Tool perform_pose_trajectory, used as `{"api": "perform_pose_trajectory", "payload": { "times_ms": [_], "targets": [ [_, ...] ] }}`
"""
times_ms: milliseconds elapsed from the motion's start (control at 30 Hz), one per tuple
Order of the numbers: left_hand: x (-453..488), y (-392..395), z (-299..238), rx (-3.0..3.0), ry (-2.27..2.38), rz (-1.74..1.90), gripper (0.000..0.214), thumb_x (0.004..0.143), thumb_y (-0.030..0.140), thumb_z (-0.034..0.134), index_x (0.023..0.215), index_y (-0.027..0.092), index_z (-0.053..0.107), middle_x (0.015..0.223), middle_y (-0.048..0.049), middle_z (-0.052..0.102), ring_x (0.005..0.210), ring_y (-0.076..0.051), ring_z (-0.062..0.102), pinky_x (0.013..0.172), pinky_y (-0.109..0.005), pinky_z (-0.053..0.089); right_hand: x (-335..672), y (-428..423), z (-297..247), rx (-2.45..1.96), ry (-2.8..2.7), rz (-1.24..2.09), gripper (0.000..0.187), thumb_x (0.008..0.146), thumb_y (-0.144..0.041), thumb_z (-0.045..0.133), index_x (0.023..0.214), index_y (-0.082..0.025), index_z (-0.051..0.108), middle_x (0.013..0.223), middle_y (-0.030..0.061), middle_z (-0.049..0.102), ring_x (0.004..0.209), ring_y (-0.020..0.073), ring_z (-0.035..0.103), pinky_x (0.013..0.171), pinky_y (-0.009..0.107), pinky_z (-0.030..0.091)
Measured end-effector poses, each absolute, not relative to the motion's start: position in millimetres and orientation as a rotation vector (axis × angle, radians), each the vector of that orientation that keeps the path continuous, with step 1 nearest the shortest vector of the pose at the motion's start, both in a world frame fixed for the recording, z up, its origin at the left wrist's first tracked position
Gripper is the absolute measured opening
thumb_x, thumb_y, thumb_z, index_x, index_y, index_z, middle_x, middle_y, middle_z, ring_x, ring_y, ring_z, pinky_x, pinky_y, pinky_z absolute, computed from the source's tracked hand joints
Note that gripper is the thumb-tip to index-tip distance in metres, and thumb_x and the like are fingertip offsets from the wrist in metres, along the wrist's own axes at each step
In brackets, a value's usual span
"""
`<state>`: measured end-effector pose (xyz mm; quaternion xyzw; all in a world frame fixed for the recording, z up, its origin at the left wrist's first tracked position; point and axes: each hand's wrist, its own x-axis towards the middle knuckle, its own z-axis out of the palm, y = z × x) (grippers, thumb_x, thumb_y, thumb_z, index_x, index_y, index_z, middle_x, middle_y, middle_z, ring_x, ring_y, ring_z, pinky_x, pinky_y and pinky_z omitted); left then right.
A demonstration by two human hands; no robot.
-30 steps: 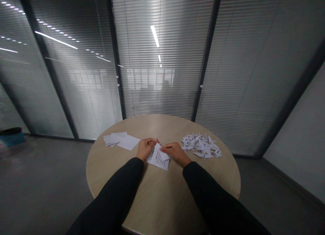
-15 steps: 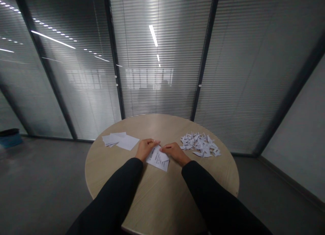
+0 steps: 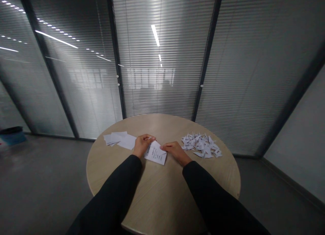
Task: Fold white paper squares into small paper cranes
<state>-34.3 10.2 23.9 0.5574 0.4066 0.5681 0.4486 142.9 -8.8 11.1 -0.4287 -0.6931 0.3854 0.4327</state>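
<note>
A white printed sheet of paper (image 3: 155, 153) lies on the round wooden table (image 3: 162, 184) between my hands. My left hand (image 3: 142, 145) has its fingers curled and pinches the sheet's upper left corner. My right hand (image 3: 174, 150) rests on the sheet's right edge, fingers closed and pressing it down. Both arms are in black sleeves.
A small stack of white paper sheets (image 3: 119, 139) lies to the left of my hands. A pile of several small folded paper figures (image 3: 201, 145) lies to the right. Glass walls with blinds stand behind the table. A blue bin (image 3: 11, 135) sits on the floor far left.
The sheet has turned and flattened; its folded flap no longer stands up. My left hand shifted slightly left and back with the corner. My right hand has barely moved.
</note>
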Motion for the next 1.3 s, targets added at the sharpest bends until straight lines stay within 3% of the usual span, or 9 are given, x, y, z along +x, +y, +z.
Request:
{"api": "perform_pose_trajectory", "payload": {
  "times_ms": [300,533,733,1100,1300],
  "targets": [
    [-47,15,28,1.313,1.023,1.51,0.032,0.051,0.038,0.076,0.065,0.011,0.066,0.056,-0.0062,0.065,0.047,-0.014,0.056,0.045,-0.023,0.038,145,-7,11,-1.087,-1.753,0.886,0.031,0.067,-0.043,0.063,0.072,-0.015,0.074,0.073,0.0058,0.071,0.069,0.02,0.063,0.065,0.028,0.044],
    [-45,12,29,1.3,1.014,1.472,0.033,0.052,0.039,0.076,0.065,0.011,0.066,0.057,-0.007,0.065,0.048,-0.015,0.057,0.045,-0.023,0.039,147,-5,12,-1.083,-1.734,0.834,0.022,0.067,-0.036,0.062,0.064,-0.017,0.073,0.069,0.0053,0.071,0.067,0.0199,0.062,0.064,0.028,0.043],
    [-44,13,25,1.367,0.992,1.488,0.033,0.06,0.042,0.071,0.067,0.01,0.068,0.052,-0.0036,0.061,0.045,-0.01,0.051,0.044,-0.021,0.034,151,0,8,-1.098,-1.663,0.776,0.025,0.069,-0.038,0.059,0.068,-0.015,0.07,0.069,0.0046,0.069,0.067,0.0187,0.061,0.064,0.028,0.043],
    [-47,17,20,1.235,0.944,1.528,0.034,0.062,0.04,0.069,0.076,0.01,0.07,0.069,-0.0079,0.067,0.055,-0.012,0.056,0.051,-0.022,0.04,156,8,-1,-1.059,-1.396,0.824,0.034,0.073,-0.047,0.053,0.076,-0.015,0.062,0.072,0.0064,0.065,0.068,0.0154,0.059,0.062,0.027,0.045],
    [-43,12,24,1.176,0.852,1.491,0.036,0.06,0.039,0.073,0.079,0.009,0.07,0.077,-0.0111,0.069,0.063,-0.015,0.06,0.058,-0.024,0.045,149,3,-1,-1.008,-1.483,1.076,0.03,0.063,-0.043,0.066,0.073,-0.016,0.059,0.07,0.0036,0.065,0.066,0.0166,0.06,0.062,0.028,0.045]
  ]
}}
